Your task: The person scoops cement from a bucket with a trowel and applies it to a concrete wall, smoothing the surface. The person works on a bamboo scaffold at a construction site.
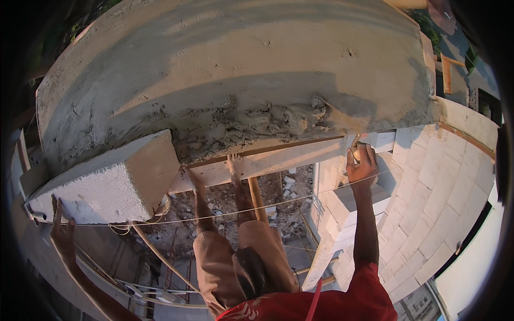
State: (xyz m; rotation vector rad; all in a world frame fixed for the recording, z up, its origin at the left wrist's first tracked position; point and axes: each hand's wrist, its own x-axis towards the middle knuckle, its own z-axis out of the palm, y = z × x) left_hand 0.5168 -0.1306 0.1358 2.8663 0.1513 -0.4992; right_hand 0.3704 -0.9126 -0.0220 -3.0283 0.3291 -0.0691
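Observation:
A large pale block [147, 174] with a rough white face lies at the left along the wall's edge. My left hand [63, 232] is at its near left end, fingers stretched and apart, seeming to touch the face. My right hand [362, 165] is closed round the handle of a trowel [345, 119]. The trowel's blade points away and left, over the right end of a lumpy bed of wet mortar [257, 124]. This mortar runs from the block's right end along the foot of a grey rendered surface [257, 48].
A taut string [289, 201] crosses in front of my legs. My bare feet [234, 160] rest at a wooden board [284, 159] under the mortar. Far below lies rubble-strewn ground [289, 187]. A wall of pale blocks [428, 198] stands at right; wooden poles [166, 257] slant below.

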